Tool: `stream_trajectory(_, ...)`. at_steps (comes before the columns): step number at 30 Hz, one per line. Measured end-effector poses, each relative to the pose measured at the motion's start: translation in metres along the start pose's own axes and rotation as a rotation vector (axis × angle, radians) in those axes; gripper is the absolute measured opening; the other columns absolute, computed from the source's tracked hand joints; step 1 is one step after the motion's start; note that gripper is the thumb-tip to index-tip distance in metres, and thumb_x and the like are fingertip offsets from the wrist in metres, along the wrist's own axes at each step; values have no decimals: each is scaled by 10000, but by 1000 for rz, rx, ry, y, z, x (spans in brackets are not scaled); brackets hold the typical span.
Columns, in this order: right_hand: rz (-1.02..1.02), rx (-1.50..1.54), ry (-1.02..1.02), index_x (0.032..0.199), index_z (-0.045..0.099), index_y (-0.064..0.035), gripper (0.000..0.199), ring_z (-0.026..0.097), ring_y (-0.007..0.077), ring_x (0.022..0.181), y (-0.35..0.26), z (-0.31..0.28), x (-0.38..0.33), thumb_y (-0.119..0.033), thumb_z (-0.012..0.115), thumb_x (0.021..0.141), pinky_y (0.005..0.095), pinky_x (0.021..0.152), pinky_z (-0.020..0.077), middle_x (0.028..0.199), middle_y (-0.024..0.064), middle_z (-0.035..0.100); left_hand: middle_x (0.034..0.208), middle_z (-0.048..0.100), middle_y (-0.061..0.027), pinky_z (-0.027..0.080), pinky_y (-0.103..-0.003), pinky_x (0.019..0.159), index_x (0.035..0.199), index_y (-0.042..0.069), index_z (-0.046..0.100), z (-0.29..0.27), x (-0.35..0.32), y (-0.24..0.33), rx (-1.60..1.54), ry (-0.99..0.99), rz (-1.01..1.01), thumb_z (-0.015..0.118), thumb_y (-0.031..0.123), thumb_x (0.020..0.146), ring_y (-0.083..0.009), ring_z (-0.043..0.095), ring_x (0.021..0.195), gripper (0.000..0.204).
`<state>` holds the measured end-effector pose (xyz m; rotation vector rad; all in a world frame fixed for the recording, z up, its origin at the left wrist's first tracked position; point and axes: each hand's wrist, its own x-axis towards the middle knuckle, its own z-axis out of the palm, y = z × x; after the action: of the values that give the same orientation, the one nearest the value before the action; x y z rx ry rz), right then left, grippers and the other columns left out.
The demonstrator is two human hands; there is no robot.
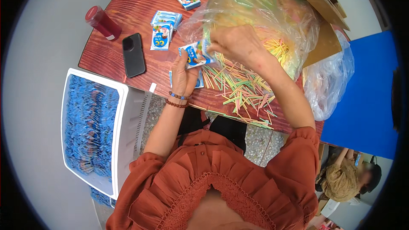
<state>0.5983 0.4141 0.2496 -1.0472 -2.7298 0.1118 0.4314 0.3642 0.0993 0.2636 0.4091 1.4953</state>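
Holding the blue-and-white packet point(196, 55) at upper centre of frame, clamped in the fingers of the left hand point(185, 79), long axis roughly left-to-right; touching its right end with the right hand point(240, 43), fingers' closure untellable.

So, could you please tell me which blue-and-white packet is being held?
The packet raised in the left hand; the others nearby lie on the table.
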Motion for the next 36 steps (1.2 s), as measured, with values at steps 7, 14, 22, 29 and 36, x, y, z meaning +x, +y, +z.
stream_trajectory(7, 169, 417, 207, 1030, 664, -53, 223, 653, 235, 766, -30, 38, 12, -205, 642, 868, 317, 682, 506, 901, 107, 671, 1186, 611, -100, 453, -415, 998, 1187, 43, 539, -10, 10, 13, -186, -22, 73, 534, 303, 970, -224, 576, 1118, 338)
stream_trajectory(14, 273, 862, 194, 1128, 616, -17, 276, 600, 98, 810, -48, 54, 35, -75, 637, 859, 251, 726, 491, 935, 44, 668, 1125, 641, -123, 514, -431, 911, 1168, 39, 534, -7, 3, 34, -150, -69, 76, 500, 300, 987, -249, 631, 1031, 319)
stream_trajectory(22, 320, 852, 174, 1062, 618, 10, 272, 612, 107, 841, -52, 97, 63, -134, 677, 839, 263, 723, 486, 932, 43, 673, 1161, 625, -100, 475, -390, 968, 1218, 36, 512, -27, 8, 38, -258, 113, 219, 535, 263, 975, -214, 609, 1066, 334)
stream_trajectory(29, 279, 1030, 154, 992, 629, 25, 167, 590, 75, 836, -41, 111, 85, -57, 652, 848, 245, 752, 477, 884, 24, 660, 1086, 665, -56, 515, -382, 919, 1139, 47, 594, -27, 0, 59, 79, 159, 228, 583, 77, 932, -172, 644, 998, 210)
stream_trajectory(36, 328, 1159, 148, 993, 632, 24, 181, 627, 108, 783, -34, 141, 104, -51, 666, 832, 260, 706, 497, 866, 48, 669, 1094, 660, -60, 506, -373, 892, 1146, 54, 585, -42, 1, 61, -14, 251, 200, 599, 89, 924, -173, 640, 982, 225)
